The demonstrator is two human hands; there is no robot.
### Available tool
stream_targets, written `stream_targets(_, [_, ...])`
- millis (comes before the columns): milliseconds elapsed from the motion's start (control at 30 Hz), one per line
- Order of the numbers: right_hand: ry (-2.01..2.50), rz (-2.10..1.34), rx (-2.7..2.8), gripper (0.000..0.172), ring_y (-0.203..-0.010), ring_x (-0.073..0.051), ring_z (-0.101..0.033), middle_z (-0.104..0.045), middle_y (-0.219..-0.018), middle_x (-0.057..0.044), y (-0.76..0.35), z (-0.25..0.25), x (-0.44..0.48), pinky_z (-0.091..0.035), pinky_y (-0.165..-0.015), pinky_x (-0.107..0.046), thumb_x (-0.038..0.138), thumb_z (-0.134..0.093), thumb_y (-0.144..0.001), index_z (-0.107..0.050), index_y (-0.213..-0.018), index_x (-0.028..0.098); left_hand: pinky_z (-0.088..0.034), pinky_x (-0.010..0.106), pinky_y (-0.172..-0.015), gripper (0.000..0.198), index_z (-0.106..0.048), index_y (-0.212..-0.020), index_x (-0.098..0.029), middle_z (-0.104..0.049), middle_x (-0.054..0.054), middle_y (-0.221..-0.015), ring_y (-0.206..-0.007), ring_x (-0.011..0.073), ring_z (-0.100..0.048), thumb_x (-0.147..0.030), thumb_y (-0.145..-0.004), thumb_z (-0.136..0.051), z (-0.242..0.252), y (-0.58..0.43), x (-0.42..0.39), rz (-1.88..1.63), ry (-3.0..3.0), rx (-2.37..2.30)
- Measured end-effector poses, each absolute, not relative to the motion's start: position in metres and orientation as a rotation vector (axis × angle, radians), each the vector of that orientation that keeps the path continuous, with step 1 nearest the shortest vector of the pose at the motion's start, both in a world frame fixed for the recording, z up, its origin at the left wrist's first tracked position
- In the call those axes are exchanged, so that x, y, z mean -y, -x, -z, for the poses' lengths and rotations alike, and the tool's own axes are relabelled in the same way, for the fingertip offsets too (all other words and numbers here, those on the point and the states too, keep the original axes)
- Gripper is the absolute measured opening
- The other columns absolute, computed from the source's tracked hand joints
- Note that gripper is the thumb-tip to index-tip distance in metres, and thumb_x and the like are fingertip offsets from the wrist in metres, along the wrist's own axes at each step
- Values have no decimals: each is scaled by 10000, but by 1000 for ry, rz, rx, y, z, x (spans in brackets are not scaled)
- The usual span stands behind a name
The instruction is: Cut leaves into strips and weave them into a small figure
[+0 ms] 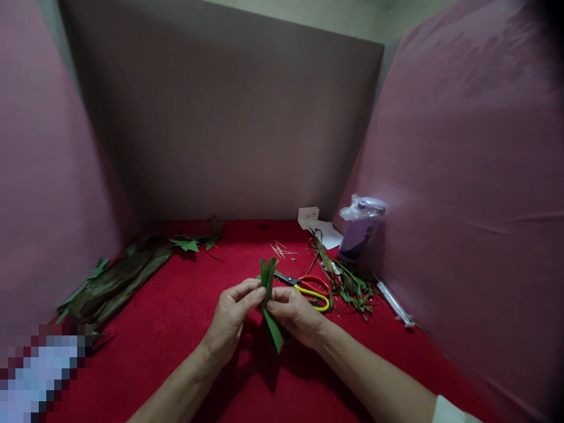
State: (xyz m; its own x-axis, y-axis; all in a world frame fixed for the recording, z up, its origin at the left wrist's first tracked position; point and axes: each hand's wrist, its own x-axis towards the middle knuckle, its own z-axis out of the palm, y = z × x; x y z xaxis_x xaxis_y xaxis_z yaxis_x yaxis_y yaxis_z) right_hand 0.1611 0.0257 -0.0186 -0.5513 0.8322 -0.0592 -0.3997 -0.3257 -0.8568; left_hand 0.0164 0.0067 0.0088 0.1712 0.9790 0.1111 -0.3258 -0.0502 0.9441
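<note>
Between my two hands is a folded green leaf strip (273, 332), its split upper ends pointing away from me and its pointed lower end hanging toward me. My left hand (235, 311) pinches it from the left, thumb on top. From the right, my right hand (293, 311) grips the same strip between thumb and fingers. Just beyond my right hand lie scissors (315, 286) with one red and one yellow handle loop, their blades pointing left and partly hidden. A few thin wooden toothpicks (278, 251) are scattered farther back on the red cloth (176, 335).
Long dark leaves (123, 276) lie at the left, with green leaf pieces (189, 244) behind them. Leaf scraps (355, 288), a syringe (395, 304), a purple bottle (361, 232) and white paper (326, 234) stand or lie at the right. Pink side walls (476, 205) and a grey back wall (229, 117) enclose the surface.
</note>
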Motion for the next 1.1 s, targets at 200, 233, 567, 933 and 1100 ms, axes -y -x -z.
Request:
stream_targets(200, [692,-1916,1083,292,-521,-63,-445,-571,-627,17,-160,22,-27,-324,-522,-188,328,-781,-608,-646,-750,111,-412,242,-670,121,-682,-747,-152,-559,19,-712,-710,146,-494,-241,-767,-603,-7,-14,-8,-1261,-1193,-857])
stream_targets(233, [701,-1903,1086,290,-521,-64,-448,-577,-631,15,-160,22,-27,-326,-524,-188,326,-781,-607,-643,-745,111,-412,243,-666,125,-686,-761,-153,-563,19,-713,-708,147,-497,-243,-768,-601,-7,-13,-8,-1259,-1202,-864])
stream_targets(567, [763,-1724,1125,357,-475,-61,-402,-516,-542,40,-155,21,-26,-313,-502,-193,413,-796,-544,-599,-624,126,-444,284,-786,158,-720,-847,-177,-688,52,-840,-847,207,-584,-227,-709,-664,-10,-16,-8,-1277,-1224,-880])
stream_targets(933, [810,-1521,1166,299,-586,-121,-490,-586,-608,17,-152,21,-27,-388,-589,-239,350,-815,-506,-631,-631,150,-462,328,-803,206,-704,-838,-169,-707,50,-825,-801,206,-623,-188,-634,-727,-5,-18,-9,-1236,-1077,-834])
stream_targets(1100, [779,-1606,1165,305,-522,-87,-458,-556,-579,26,-153,22,-26,-365,-530,-206,379,-781,-574,-617,-665,137,-462,282,-768,186,-703,-831,-148,-705,55,-800,-776,177,-618,-193,-651,-720,-8,-17,-9,-1220,-975,-825])
